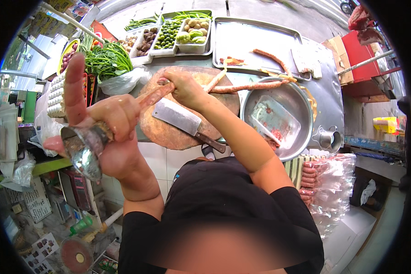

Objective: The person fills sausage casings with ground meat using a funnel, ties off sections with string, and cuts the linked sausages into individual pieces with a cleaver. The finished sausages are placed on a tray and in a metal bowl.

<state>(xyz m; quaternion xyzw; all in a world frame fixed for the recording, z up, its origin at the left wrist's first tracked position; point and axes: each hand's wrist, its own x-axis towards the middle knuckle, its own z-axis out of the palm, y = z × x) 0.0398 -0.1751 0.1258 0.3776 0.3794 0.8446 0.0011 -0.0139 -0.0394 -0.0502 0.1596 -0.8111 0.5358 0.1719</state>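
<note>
My left hand [116,118] is closed round the narrow end of a metal funnel [89,157], with one finger stretched up. From that hand a short filled length of sausage [156,97] runs to my right hand [183,87], whose fingers are closed on it. Beyond my right hand, a long filled sausage [255,86] lies over the round chopping board [189,80] and the basin's edge. Below the hands, a cleaver [176,116] rests flat on the board. The metal basin [245,112] holds a clear plastic tub [285,116] with scraps of minced meat.
A metal tray [246,34] with sausage pieces stands behind the board. Left of it are tubs of limes [167,35] and other vegetables, leafy greens [107,59] and egg trays [57,96]. A metal cup [328,137] and bagged sausages [322,178] are at the right.
</note>
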